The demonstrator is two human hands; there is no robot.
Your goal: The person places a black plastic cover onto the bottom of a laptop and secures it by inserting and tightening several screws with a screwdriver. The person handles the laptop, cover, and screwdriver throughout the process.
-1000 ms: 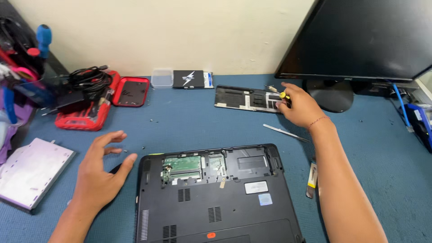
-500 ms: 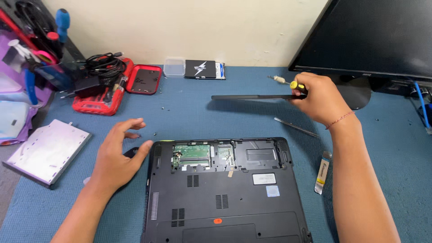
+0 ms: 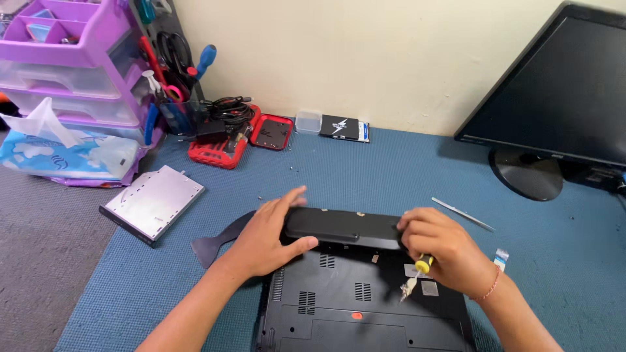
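Fingers (image 3: 287, 218) gripping black cover panel (image 3: 342, 226), above laptop (image 3: 352, 300)

The upturned black laptop (image 3: 365, 300) is cut off by the lower picture edge; its near portion is not in view. The black cover panel (image 3: 342, 225) hides the bay beneath it, and both its ends are covered by the left hand (image 3: 270, 238) and the right hand (image 3: 440, 251). The screwdriver (image 3: 417, 274) shows only a yellow collar and a blurred tip; its handle is buried in the right palm. The monitor (image 3: 561, 98) is cropped at the right edge. The purple drawer unit (image 3: 72, 58) runs off the top and left. Small specks near the red case (image 3: 270, 132) are too small to identify.
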